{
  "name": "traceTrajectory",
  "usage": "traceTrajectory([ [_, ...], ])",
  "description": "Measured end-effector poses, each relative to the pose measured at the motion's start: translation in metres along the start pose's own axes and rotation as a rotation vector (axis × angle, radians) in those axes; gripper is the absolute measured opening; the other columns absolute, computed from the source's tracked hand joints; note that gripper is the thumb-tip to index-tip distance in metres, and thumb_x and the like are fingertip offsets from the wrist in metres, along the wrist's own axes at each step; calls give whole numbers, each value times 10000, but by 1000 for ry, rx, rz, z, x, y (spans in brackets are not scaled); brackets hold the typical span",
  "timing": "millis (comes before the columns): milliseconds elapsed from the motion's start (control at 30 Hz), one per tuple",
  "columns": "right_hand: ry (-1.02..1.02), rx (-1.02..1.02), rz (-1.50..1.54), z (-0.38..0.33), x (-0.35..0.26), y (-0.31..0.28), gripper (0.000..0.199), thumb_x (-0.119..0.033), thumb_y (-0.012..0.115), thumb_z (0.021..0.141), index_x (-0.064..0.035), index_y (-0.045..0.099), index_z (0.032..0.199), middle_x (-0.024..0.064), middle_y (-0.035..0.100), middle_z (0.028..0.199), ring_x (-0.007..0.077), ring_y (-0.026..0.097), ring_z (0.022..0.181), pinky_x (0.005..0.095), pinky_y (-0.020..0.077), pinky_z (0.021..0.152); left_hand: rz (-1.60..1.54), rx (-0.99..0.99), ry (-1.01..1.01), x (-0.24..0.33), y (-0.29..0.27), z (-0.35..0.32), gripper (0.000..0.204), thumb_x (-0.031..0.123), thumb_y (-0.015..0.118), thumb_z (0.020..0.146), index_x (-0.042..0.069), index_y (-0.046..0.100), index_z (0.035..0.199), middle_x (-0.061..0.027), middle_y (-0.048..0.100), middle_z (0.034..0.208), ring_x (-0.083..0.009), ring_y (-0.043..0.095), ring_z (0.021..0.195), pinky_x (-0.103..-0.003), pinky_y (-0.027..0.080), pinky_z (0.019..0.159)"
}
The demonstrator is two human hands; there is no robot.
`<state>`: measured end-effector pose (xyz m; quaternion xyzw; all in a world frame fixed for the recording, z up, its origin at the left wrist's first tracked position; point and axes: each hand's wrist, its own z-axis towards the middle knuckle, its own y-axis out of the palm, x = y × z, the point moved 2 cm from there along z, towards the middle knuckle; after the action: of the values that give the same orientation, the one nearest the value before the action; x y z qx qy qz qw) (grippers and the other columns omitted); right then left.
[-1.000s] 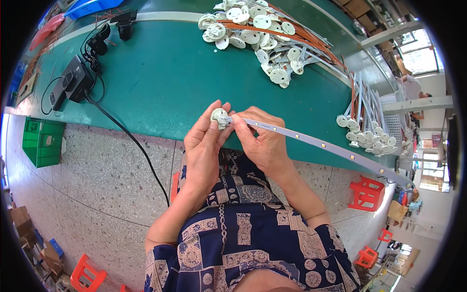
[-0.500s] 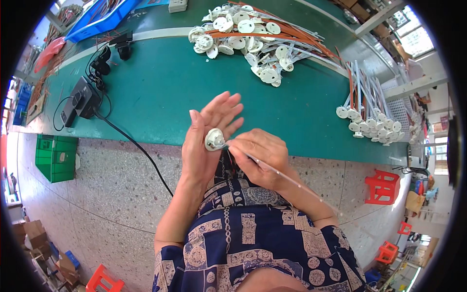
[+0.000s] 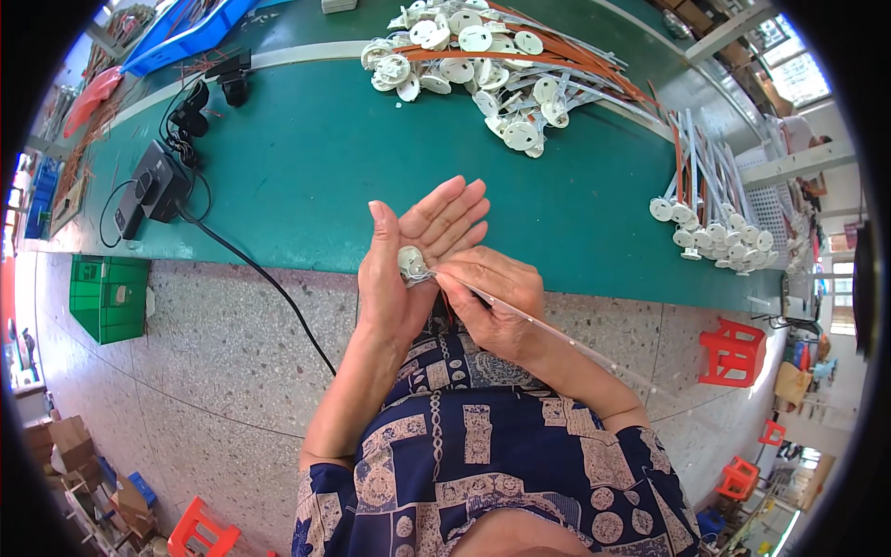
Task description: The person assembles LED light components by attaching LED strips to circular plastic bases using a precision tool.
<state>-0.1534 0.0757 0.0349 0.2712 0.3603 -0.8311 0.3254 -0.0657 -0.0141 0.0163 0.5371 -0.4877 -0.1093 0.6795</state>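
My left hand (image 3: 382,283) is palm up over the front edge of the table, fingers stretched out and thumb apart. On its palm rests a small white round plastic fitting (image 3: 409,261), tilted, with thin wires at its lower right side. My right hand (image 3: 501,295) pinches the wires close beside the fitting. A long, thin, pale strip (image 3: 566,340) trails from that grip across my right forearm toward the lower right. The exact joint between wires and fitting is partly covered by the right fingertips.
A green table (image 3: 306,176) carries a heap of white round fittings (image 3: 475,39) with pale and orange strips. Another bundle of fittings (image 3: 724,237) lies at the right. At the left are a black device (image 3: 158,186) with a cable, a blue tray (image 3: 190,37) and a green crate (image 3: 109,295).
Both hands have shifted slightly to the right relative to the body. The fitting has turned a little on the left palm, and the strip's free end has swung outward.
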Motion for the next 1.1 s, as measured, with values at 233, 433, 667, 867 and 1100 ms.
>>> traceTrajectory([
  [233, 29, 5, 6, -6, 0, -3, 76, 4, 697, 877, 13, 704, 952, 122, 718, 883, 240, 699, 726, 321, 548, 631, -42, 49, -21, -8, 0, -1, 891, 649, 192, 1040, -104, 376, 1479, -287, 438, 1511, -393, 436, 1415, -484, 359, 1188],
  [433, 151, -40, 13, -5, -2, -9, 61, -31, 677, 886, 10, 700, 925, 135, 698, 862, 291, 684, 758, 372, 543, 651, -77, 60, -40, -15, 0, 1, 848, 610, 211, 1059, -107, 346, 1492, -310, 397, 1529, -420, 413, 1423, -494, 361, 1187],
  [667, 248, -146, 2, 14, 2, -15, 114, -35, 651, 913, 27, 733, 963, 145, 725, 870, 229, 665, 689, 325, 504, 611, -81, 79, -118, -12, 1, 4, 884, 653, 217, 1037, -93, 342, 1495, -307, 435, 1500, -411, 458, 1387, -499, 377, 1170],
  [867, 431, 101, 74, 14, 3, -40, 124, -101, 704, 918, 20, 731, 924, 120, 698, 839, 133, 646, 686, 291, 490, 601, -210, -32, -262, -24, 18, 14, 849, 619, 327, 1040, -67, 269, 1536, -310, 366, 1543, -405, 404, 1420, -516, 343, 1184],
  [1100, 480, 171, -166, 16, 11, -183, 276, -236, 641, 983, 19, 640, 877, 100, 679, 749, 140, 637, 679, 314, 501, 636, -75, -146, -345, -41, 21, 7, 684, 530, 392, 1065, 63, 299, 1556, -240, 379, 1564, -428, 406, 1420, -593, 357, 1150],
])
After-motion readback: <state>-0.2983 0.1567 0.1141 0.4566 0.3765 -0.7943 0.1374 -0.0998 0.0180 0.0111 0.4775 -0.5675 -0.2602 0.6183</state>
